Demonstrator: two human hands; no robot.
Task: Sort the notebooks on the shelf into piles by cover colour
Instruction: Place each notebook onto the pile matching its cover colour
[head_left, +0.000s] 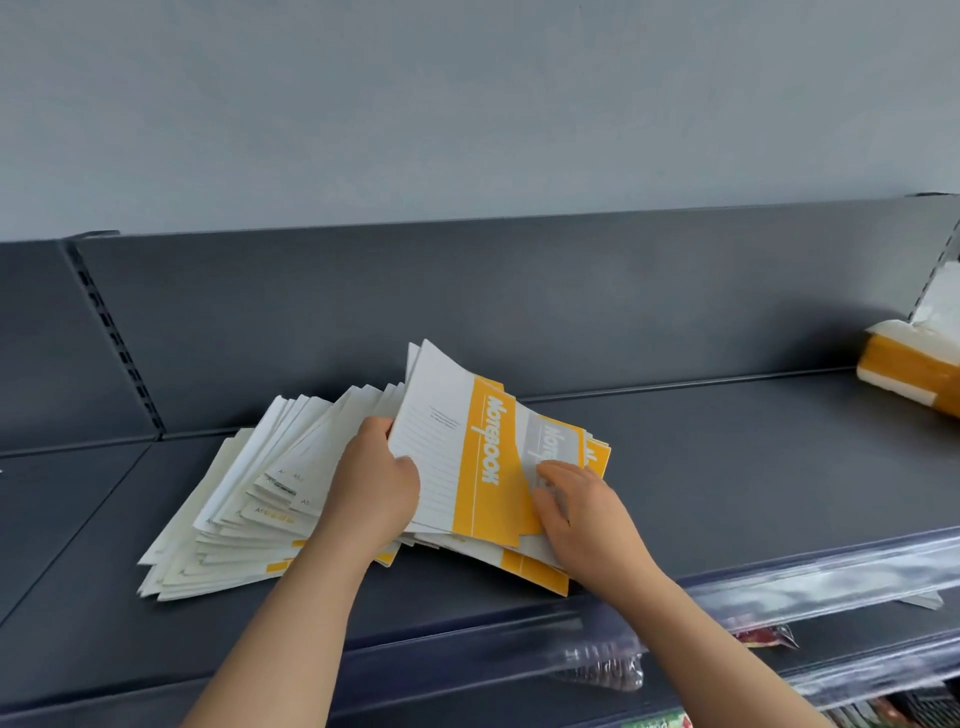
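soft even light, faint shadows, wide-angle bending and blur at edges

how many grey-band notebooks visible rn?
1: the grey notebook lies right of centre, partly under the yellow notebook that the left hand grips; the right hand rests on it. The fanned pile may hide more.
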